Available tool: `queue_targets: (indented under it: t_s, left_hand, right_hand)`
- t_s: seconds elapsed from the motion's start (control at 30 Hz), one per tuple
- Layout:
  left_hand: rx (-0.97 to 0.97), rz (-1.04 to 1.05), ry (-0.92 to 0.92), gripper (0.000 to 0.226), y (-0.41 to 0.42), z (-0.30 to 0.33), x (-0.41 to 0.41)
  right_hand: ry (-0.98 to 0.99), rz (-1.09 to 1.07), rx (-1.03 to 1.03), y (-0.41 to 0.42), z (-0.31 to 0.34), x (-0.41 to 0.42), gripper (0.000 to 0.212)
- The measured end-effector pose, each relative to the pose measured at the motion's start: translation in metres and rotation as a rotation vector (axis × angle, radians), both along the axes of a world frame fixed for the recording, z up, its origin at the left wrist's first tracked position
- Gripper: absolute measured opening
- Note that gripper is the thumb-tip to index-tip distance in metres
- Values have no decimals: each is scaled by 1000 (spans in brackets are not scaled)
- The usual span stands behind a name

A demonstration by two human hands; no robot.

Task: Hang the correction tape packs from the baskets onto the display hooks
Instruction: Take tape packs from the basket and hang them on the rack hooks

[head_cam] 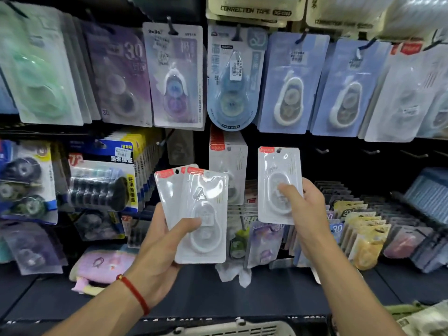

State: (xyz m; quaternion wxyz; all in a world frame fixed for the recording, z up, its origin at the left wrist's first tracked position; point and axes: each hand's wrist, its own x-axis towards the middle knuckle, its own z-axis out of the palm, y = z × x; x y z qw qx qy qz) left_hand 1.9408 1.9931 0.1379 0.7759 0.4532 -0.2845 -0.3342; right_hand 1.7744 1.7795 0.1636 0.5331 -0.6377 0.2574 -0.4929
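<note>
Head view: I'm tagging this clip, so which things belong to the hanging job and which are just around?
Job:
- left hand holding a fan of white packs
- right hand holding a single white pack
- bare hooks
- hung matching packs
- basket rim

Around:
- blue packs
- black multi-pack
- pink pouch
</note>
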Motion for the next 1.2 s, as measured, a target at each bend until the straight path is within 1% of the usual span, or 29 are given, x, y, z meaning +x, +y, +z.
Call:
queue_targets:
  t_s: [0.1,0.17,0.27,0.3,0.33,0.37,0.4,0.43,0.47,0.5,0.6,0.7,0.77,0.83,0.93,1.03,1.1,1.2]
  left_hand:
    - [2,-22,-9,58,0,-4,-4]
    - [4,-31,-8,57,0,-6,-7]
    - [8,-46,6,57,0,-6,-10]
    - [9,-51,9,58,0,-5,-11]
    - [11,-54,9,58,0,-5,-11]
    - [12,-58,8,59,1,-5,-12]
    - [13,-61,6,61,2,-4,-13]
    - [13,-63,6,65,2,-3,-14]
    - [14,-63,5,70,1,-2,-15]
    - [16,-59,0,74,1,-1,-16]
    - [19,-54,-18,75,0,0,-18]
    - [20,-69,-30,79,1,-1,-20]
    - [17,-76,-28,82,2,0,-21]
    - [14,-79,-29,81,2,-1,-20]
    - [10,-66,-33,76,2,-2,-19]
    - [7,-45,-28,73,2,-2,-17]
    - [4,-38,-36,71,2,-3,-15]
    - [15,-23,-44,72,2,-4,-14]
  right_hand:
    - [16,-44,-5,-5,-5,1,29]
    - [74,-82,12,-10,-8,1,35]
    - [234,-98,112,-15,-20,-1,65]
    - [283,-99,165,-16,-25,-2,71]
    - [312,-93,215,-16,-28,-3,68]
    - [323,-71,251,-13,-29,-4,58]
    - [332,-39,257,-7,-29,-4,42]
    - [341,-6,238,1,-29,-3,28]
    - [341,40,203,11,-28,-2,20]
    - [329,106,167,22,-28,-2,18]
    - [307,326,102,61,-26,0,30]
    - [316,379,21,84,-28,1,43]
    - [275,387,41,88,-28,3,43]
    - [199,357,102,85,-26,3,39]
    - [76,207,158,72,-21,1,34]
    - [-19,52,89,55,-13,-5,20]
    - [-51,2,52,45,-8,-9,16]
    - [-100,-25,66,34,-3,-8,22]
